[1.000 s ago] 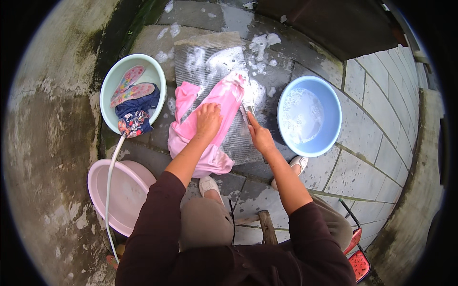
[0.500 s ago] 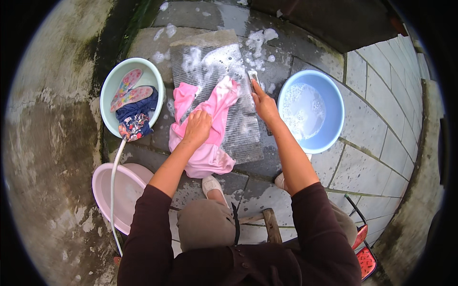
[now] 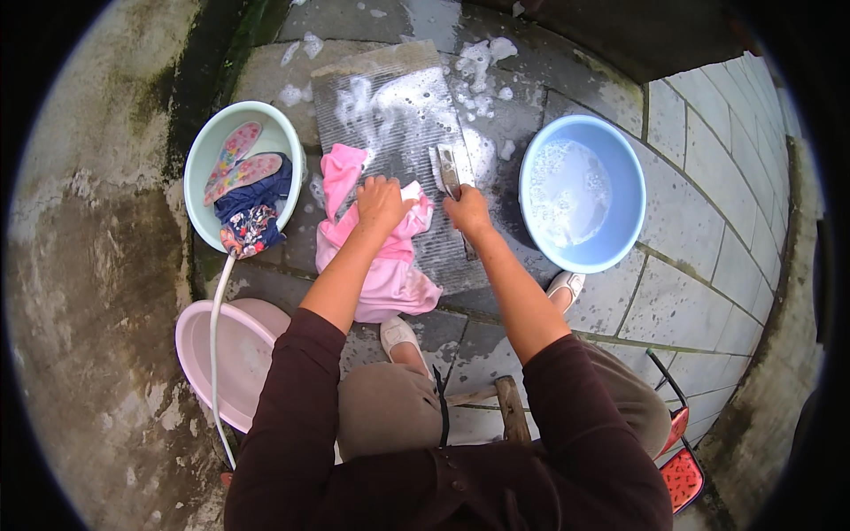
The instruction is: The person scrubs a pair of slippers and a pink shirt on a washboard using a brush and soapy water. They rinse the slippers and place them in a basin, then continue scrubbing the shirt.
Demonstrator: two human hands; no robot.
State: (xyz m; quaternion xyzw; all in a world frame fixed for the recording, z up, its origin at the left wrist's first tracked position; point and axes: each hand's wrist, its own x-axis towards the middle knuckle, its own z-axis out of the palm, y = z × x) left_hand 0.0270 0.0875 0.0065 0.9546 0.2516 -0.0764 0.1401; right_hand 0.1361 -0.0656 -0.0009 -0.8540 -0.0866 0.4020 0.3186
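left hand (image 3: pixel 381 202) pressed flat on crumpled pink cloth garment (image 3: pixel 382 257) | right hand (image 3: pixel 467 211) clamped on what looks like a scrub brush (image 3: pixel 445 169), just right of garment | garment's long axis runs along grey ribbed washboard (image 3: pixel 398 124)

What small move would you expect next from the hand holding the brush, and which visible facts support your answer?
Probably a stroke of the brush leftward onto the pink garment. The right hand grips the brush on the soapy washboard, just beside the cloth, while the left hand presses the garment flat, as if holding it ready for scrubbing.
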